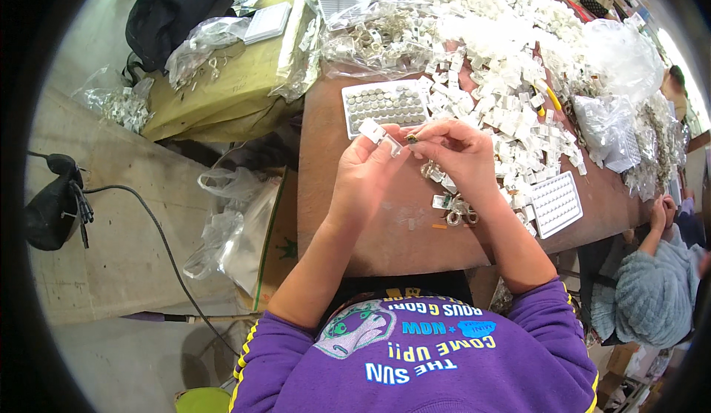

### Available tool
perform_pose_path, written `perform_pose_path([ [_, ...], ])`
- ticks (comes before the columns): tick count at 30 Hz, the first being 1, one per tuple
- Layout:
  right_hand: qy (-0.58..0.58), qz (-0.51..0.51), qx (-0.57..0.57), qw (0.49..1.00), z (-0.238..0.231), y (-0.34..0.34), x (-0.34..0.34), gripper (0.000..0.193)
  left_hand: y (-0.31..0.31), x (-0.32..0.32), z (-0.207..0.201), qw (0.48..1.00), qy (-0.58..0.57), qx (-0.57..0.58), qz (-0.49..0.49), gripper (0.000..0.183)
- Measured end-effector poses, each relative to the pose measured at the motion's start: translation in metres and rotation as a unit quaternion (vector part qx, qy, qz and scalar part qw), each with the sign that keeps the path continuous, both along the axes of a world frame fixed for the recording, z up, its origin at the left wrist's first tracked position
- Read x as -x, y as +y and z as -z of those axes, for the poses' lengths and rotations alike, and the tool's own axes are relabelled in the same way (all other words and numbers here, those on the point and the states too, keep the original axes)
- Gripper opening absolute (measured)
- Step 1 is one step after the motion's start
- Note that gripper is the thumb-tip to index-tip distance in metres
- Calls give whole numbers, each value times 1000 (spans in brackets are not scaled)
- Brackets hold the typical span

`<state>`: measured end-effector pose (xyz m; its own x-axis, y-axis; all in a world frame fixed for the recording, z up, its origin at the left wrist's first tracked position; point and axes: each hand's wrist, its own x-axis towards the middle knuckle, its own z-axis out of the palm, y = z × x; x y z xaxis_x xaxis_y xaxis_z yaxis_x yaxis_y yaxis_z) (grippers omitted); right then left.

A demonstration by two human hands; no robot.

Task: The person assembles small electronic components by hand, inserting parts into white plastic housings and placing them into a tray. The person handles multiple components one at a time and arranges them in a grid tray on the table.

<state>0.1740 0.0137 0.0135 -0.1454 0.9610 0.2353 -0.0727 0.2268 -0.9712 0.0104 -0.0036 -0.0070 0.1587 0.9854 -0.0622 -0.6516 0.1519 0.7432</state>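
My left hand (363,172) is closed, with a small white plastic casing (375,131) pinched between thumb and fingers. Close beside it, my right hand (461,154) pinches a tiny dark piece (412,138) at the fingertips; its exact kind is too small to make out. Just beyond both hands lies a white tray (348,121) with rows of round silvery discs that look like button cells. Under my right wrist sit several metal rings (459,210) and a small piece with a green part (441,201).
A large heap of white plastic casings (503,106) covers the brown table (355,243). A second white tray (557,204) lies at the right, near yellow-handled pliers (552,99). Clear bags (607,128) stand behind it. A co-worker in a blue-grey fleece (655,291) sits at the right.
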Motion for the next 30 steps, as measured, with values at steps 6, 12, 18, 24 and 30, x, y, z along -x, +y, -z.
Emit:
perform_pose_path([
  [6, 23, -75, 87, 993, -8, -2, -5, 11, -6, -2, 0, 974, 184, -96, -94, 24],
  [12, 97, -107, 205, 968, -5, -3, -2, 12, -6, -5, 4, 979, 128, -100, -123, 19],
  [18, 4, -76, 162, 984, -10, -4, -1, 13, -5, -1, 2, 979, 153, -105, -89, 17],
  [24, -56, -118, 158, 979, -19, -2, -9, 17, -4, 3, -2, 985, 144, -70, -67, 17],
  [30, 38, -192, 197, 961, -14, 3, -14, 13, -6, 6, -1, 983, 153, -101, 3, 17],
])
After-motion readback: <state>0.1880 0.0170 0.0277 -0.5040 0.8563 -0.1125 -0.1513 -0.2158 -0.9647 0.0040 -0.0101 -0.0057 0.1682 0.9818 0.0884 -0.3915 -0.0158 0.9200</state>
